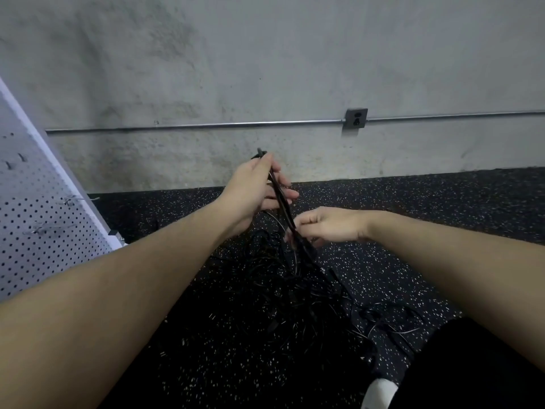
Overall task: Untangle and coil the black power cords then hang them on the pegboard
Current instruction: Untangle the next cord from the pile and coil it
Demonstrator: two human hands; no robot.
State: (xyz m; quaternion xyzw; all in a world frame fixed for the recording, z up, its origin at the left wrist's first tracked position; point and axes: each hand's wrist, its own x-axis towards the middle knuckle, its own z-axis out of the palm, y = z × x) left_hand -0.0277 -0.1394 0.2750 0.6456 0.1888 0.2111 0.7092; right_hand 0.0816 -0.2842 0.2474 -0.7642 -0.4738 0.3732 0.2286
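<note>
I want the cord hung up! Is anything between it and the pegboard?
Nothing visible stands between, but the cord held by both hands still trails into the tangled pile on the floor. The pegboard stands at left.

Both forearms reach forward, left hand (253,190) raised and gripping, right hand (327,225) lower, pinching.
</note>
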